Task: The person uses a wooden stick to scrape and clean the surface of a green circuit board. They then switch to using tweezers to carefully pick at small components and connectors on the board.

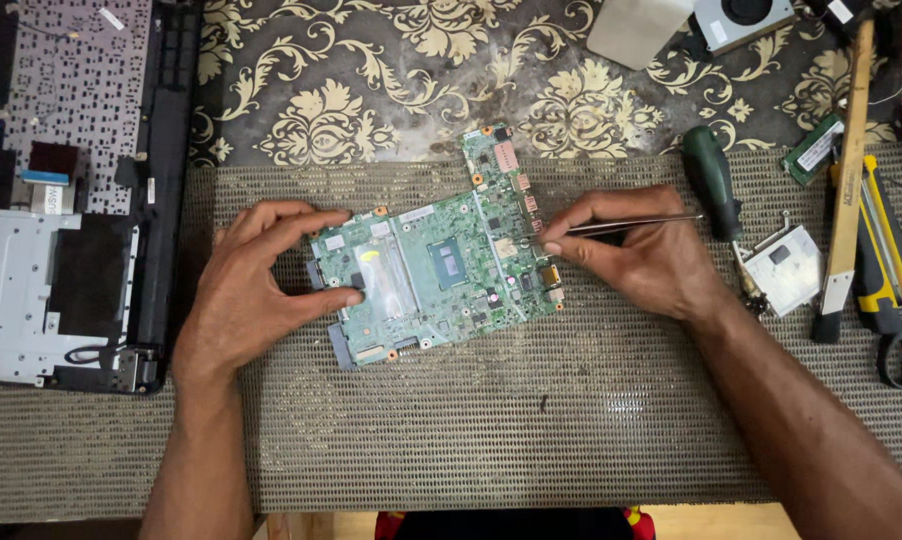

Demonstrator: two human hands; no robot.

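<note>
A green circuit board [436, 270] lies flat on a grey woven mat [571, 430] in the middle of the tabletop, tilted a little so its far end points up and to the right. The left hand [256, 290] holds the board's left edge, its grip pinching that edge between thumb and fingers. The right hand [641, 250] sits at the board's right edge, its grip pressed together on thin metal tweezers [621, 226], whose tips rest on the board near a small gold square part just left of the fingers. Just right of this grip lies a green-handled screwdriver [713, 180], and beyond it a small silver metal plate [791, 268], a wooden-handled tool [847, 190] and yellow-and-black pliers [886, 270]. Well left of the left hand's grip sits an opened laptop shell [61, 200] with its keyboard back showing. Beyond the mat, a patterned cloth [351, 90] covers the tabletop, with a small fan [743, 20] at its far right.
</note>
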